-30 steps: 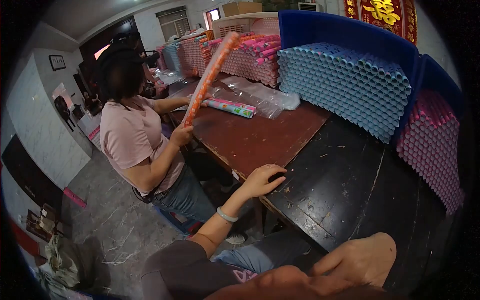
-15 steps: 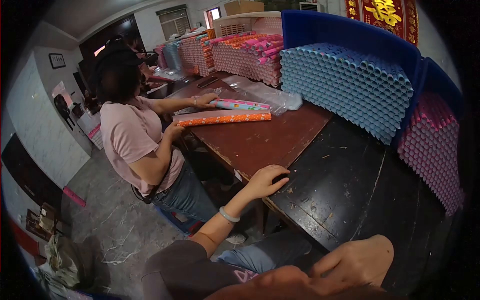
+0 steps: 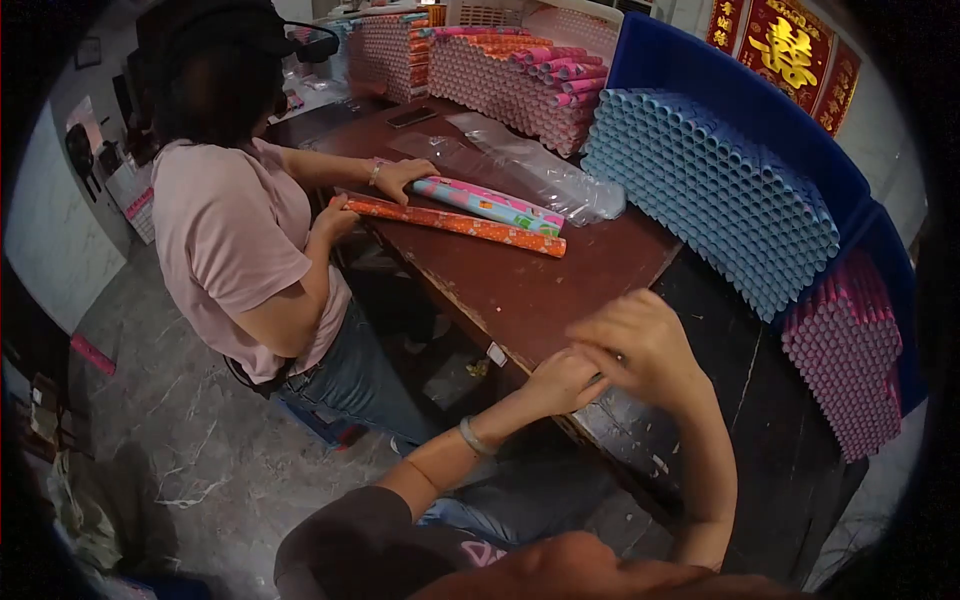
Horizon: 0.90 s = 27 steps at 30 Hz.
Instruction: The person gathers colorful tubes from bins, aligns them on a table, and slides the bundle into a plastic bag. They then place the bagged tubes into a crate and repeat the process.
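Hands (image 3: 645, 345) blurred, perhaps touching each other; orange roll (image 3: 460, 225) beyond, well apart.

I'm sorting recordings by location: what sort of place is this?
Probably a small packing workshop: a tall stack of slim, light-blue, open-ended tubes, and thin clear plastic packaging lying on a worn reddish-brown table.

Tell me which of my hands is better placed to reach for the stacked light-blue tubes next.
Probably your right hand: it is raised and nearer the light-blue tubes. Your left hand sits farther from them, lower in view, by the near edge of the black table.
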### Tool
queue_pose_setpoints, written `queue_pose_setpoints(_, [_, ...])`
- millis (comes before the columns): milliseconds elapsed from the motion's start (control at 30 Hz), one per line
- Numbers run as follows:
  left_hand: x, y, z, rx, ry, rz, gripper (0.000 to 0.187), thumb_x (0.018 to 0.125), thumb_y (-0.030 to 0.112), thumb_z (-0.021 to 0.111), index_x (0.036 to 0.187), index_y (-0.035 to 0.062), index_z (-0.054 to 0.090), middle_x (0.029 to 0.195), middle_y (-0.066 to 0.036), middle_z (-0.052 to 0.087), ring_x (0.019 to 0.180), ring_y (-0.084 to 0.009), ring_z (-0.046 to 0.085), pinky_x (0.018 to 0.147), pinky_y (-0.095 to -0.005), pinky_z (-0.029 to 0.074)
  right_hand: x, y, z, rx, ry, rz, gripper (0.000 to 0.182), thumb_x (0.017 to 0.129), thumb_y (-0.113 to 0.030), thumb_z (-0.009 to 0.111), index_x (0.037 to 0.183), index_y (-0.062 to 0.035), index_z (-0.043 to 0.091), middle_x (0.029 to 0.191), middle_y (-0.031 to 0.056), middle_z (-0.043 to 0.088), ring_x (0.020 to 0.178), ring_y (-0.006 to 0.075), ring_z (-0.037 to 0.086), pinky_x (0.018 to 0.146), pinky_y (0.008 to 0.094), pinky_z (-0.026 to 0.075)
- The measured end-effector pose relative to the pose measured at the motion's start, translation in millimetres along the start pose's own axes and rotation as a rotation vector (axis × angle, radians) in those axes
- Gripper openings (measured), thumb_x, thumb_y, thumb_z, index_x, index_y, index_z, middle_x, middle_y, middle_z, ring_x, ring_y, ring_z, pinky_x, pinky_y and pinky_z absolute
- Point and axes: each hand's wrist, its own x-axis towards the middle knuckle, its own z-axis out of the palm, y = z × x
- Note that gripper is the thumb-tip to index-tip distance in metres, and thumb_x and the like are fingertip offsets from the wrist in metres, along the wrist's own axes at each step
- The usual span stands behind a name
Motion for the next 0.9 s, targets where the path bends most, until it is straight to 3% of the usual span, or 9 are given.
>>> queue_pose_setpoints(33, [4,6,-5,-0.016,0.012,-0.004,0.030,0.089,0.025,0.060,0.107,0.0011,0.062,0.104,-0.017,0.064,0.102,-0.0350,0.060,0.087,-0.0440,0.049,17,21,25,-0.125,0.118,-0.007,0.020,0.073,-0.016,0.075,0.091,-0.0104,0.068,0.086,0.0047,0.067,0.085,0.0235,0.063,0.075,0.0353,0.044])
queue_pose_setpoints(167, [8,6,-5,-0.064,-0.040,-0.058,0.030,0.087,0.022,0.062,0.108,-0.0001,0.062,0.103,-0.019,0.064,0.101,-0.0364,0.060,0.087,-0.0441,0.049,59,94,108,-0.087,0.154,0.128,0.046,0.071,-0.023,0.079,0.110,-0.0084,0.059,0.122,0.0117,0.058,0.115,0.0300,0.054,0.094,0.0411,0.042])
queue_pose_setpoints(233, [10,5,-6,-0.039,-0.038,-0.055,0.028,0.085,0.019,0.063,0.107,0.0012,0.064,0.103,-0.019,0.064,0.100,-0.0354,0.060,0.088,-0.0427,0.049,75,111,140,-0.193,0.114,0.144,0.061,0.069,-0.030,0.080,0.119,-0.0075,0.053,0.131,0.0139,0.052,0.120,0.0327,0.049,0.101,0.0451,0.038])
queue_pose_setpoints(267, [9,4,-6,-0.035,-0.039,-0.048,0.028,0.085,0.019,0.063,0.107,0.0012,0.064,0.103,-0.019,0.064,0.100,-0.0354,0.060,0.088,-0.0427,0.049,84,121,156,-0.287,0.144,0.054,0.063,0.069,-0.037,0.079,0.117,-0.0065,0.052,0.123,0.0141,0.056,0.116,0.0307,0.052,0.100,0.0472,0.038])
queue_pose_setpoints(333, [8,3,-8,-0.074,-0.026,-0.002,0.028,0.083,0.017,0.064,0.107,0.0018,0.065,0.104,-0.019,0.064,0.100,-0.0354,0.060,0.089,-0.0426,0.049,99,120,174,-0.195,-0.077,0.190,0.060,0.070,-0.041,0.077,0.113,-0.0064,0.053,0.114,0.0125,0.059,0.107,0.0299,0.058,0.097,0.0471,0.039])
queue_pose_setpoints(367, [9,6,-11,-0.109,-0.044,-0.007,0.028,0.082,0.016,0.064,0.106,0.0024,0.065,0.104,-0.018,0.064,0.100,-0.0354,0.059,0.090,-0.0427,0.048,102,117,179,-0.181,-0.070,0.189,0.053,0.074,-0.037,0.075,0.112,-0.0078,0.054,0.105,0.0098,0.062,0.095,0.0290,0.062,0.088,0.0447,0.046])
queue_pose_setpoints(567, [6,-1,-3,-0.110,-0.021,0.012,0.027,0.081,0.014,0.064,0.105,0.0024,0.065,0.104,-0.018,0.064,0.100,-0.0359,0.059,0.090,-0.0435,0.048,99,136,206,-0.187,0.066,0.056,0.031,0.082,-0.025,0.069,0.107,-0.0109,0.058,0.103,0.0058,0.063,0.091,0.0268,0.063,0.069,0.0389,0.052])
queue_pose_setpoints(733, [7,1,-5,-0.116,-0.032,-0.003,0.027,0.082,0.016,0.064,0.104,0.0012,0.064,0.106,-0.019,0.062,0.102,-0.0359,0.058,0.091,-0.0436,0.047,101,154,213,-0.253,0.174,0.077,0.020,0.080,-0.024,0.069,0.099,-0.0201,0.065,0.092,0.0003,0.057,0.083,0.0201,0.063,0.057,0.0363,0.050])
queue_pose_setpoints(900, [5,-1,-2,-0.118,-0.054,-0.009,0.031,0.082,0.019,0.064,0.108,0.0009,0.062,0.111,-0.020,0.060,0.105,-0.0347,0.057,0.093,-0.0437,0.047,105,155,215,-0.284,0.157,0.118,0.020,0.078,-0.023,0.070,0.097,-0.0196,0.065,0.089,0.0003,0.056,0.081,0.0205,0.062,0.059,0.0376,0.050])
